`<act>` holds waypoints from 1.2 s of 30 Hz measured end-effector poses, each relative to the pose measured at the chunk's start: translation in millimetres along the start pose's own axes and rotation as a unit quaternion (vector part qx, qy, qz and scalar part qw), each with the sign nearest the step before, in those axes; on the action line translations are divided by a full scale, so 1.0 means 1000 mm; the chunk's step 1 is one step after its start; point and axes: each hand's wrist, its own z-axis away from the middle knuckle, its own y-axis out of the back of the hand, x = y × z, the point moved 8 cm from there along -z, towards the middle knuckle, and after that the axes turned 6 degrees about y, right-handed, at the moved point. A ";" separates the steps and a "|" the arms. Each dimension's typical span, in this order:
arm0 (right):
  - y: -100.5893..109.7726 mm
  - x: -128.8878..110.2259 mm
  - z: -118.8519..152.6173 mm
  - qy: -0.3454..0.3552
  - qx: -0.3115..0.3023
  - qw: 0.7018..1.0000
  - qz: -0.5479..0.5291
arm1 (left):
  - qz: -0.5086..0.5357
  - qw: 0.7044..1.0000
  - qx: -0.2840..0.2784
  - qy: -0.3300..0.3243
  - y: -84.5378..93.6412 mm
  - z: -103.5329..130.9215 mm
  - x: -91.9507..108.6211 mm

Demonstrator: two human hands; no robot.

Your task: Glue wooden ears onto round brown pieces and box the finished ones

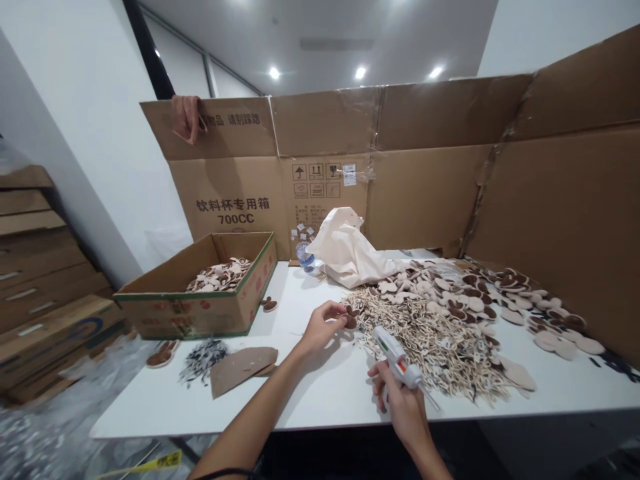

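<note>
Between the fingertips of my left hand [323, 325] is a small brown felt piece [351, 317], held over the white table [320, 393]. My right hand [400, 397] is wrapped around a white glue gun [397, 357]; its nozzle points up and to the left, near the felt piece. Just beyond both hands spreads a big heap of short cream cords [425, 340]. Behind and right of that lie many brown and beige felt shapes [460, 300], some overlapping.
An open cardboard box [195, 317] with felt pieces inside stands at the left. Dark scraps [203, 360] and a cardboard piece [244, 370] lie in front. A cream cloth bag [345, 250] and a bottle [305, 257] stand at the back. Tall cardboard walls [425, 200] border the table.
</note>
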 end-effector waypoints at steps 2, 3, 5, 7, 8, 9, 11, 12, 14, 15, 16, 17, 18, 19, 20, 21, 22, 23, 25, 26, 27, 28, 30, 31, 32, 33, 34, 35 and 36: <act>0.000 -0.002 -0.001 0.000 -0.006 1.000 0.008 | 0.038 0.999 0.002 0.005 -0.004 0.005 -0.011; 0.000 -0.003 -0.002 0.002 -0.009 1.000 0.014 | 0.050 0.999 -0.005 0.014 -0.006 0.007 -0.017; -0.001 -0.006 -0.004 0.008 -0.011 0.999 0.030 | 0.057 0.997 -0.030 0.031 -0.011 0.009 -0.025; -0.001 -0.007 -0.004 0.009 -0.008 0.999 0.041 | 0.056 0.996 -0.049 0.039 -0.014 0.009 -0.028; -0.002 -0.006 -0.004 0.006 -0.007 0.999 0.045 | 0.059 0.996 -0.055 0.042 -0.014 0.009 -0.028; -0.002 -0.006 -0.004 0.003 -0.008 0.999 0.050 | 0.064 0.995 -0.059 0.045 -0.015 0.010 -0.028; -0.004 -0.005 -0.003 -0.001 -0.013 0.998 0.065 | 0.077 0.994 -0.062 0.052 -0.016 0.010 -0.027; -0.004 -0.005 -0.003 -0.001 -0.014 0.997 0.072 | 0.081 0.993 -0.064 0.055 -0.017 0.011 -0.027; -0.003 -0.006 -0.003 -0.003 -0.016 0.996 0.083 | 0.088 0.992 -0.067 0.064 -0.018 0.012 -0.027; -0.002 -0.006 -0.004 -0.004 -0.018 0.996 0.085 | 0.091 0.991 -0.068 0.068 -0.019 0.012 -0.027; -0.002 -0.007 -0.004 -0.005 -0.022 0.996 0.087 | 0.094 0.991 -0.069 0.071 -0.019 0.013 -0.028; -0.002 -0.007 -0.005 -0.007 -0.027 0.996 0.089 | 0.096 0.990 -0.069 0.074 -0.020 0.013 -0.028; -0.002 -0.008 -0.005 -0.007 -0.031 0.995 0.093 | 0.098 0.990 -0.069 0.076 -0.020 0.013 -0.029; -0.001 -0.008 -0.006 -0.008 -0.033 0.995 0.096 | 0.099 0.990 -0.071 0.078 -0.020 0.013 -0.030; -0.001 -0.008 -0.006 -0.009 -0.034 0.994 0.099 | 0.099 0.989 -0.073 0.079 -0.020 0.013 -0.030; -0.001 -0.008 -0.006 -0.011 -0.035 0.994 0.101 | 0.098 0.989 -0.076 0.081 -0.021 0.014 -0.030; -0.001 -0.008 -0.007 -0.014 -0.036 0.994 0.102 | 0.098 0.989 -0.079 0.082 -0.022 0.014 -0.030; -0.002 -0.007 -0.007 -0.017 -0.037 0.994 0.103 | 0.098 0.989 -0.080 0.082 -0.022 0.015 -0.029; -0.002 -0.006 -0.006 -0.024 -0.037 0.994 0.103 | 0.099 0.989 -0.079 0.081 -0.022 0.016 -0.027; -0.003 -0.005 -0.006 -0.026 -0.035 0.994 0.102 | 0.101 0.989 -0.077 0.081 -0.022 0.016 -0.026; -0.002 -0.005 -0.005 -0.029 -0.032 0.994 0.100 | 0.102 0.989 -0.075 0.082 -0.022 0.017 -0.026; -0.002 -0.005 -0.005 -0.032 -0.027 0.994 0.098 | 0.102 0.989 -0.072 0.083 -0.022 0.017 -0.026; -0.002 -0.005 -0.004 -0.035 -0.023 0.995 0.095 | 0.102 0.989 -0.066 0.083 -0.021 0.017 -0.026; -0.002 -0.005 -0.004 -0.035 -0.023 0.994 0.096 | 0.102 0.989 -0.064 0.082 -0.020 0.018 -0.027; -0.002 -0.005 -0.004 -0.035 -0.025 0.994 0.099 | 0.104 0.989 -0.063 0.080 -0.020 0.018 -0.027; -0.002 -0.006 -0.004 -0.034 -0.029 0.994 0.103 | 0.106 0.989 -0.063 0.078 -0.020 0.018 -0.027; -0.002 -0.006 -0.004 -0.032 -0.036 0.993 0.108 | 0.108 0.989 -0.063 0.077 -0.020 0.018 -0.027; -0.003 -0.006 -0.005 -0.031 -0.042 0.992 0.114 | 0.109 0.989 -0.064 0.076 -0.021 0.018 -0.027; -0.003 -0.006 -0.005 -0.032 -0.047 0.991 0.120 | 0.109 0.989 -0.064 0.075 -0.021 0.018 -0.027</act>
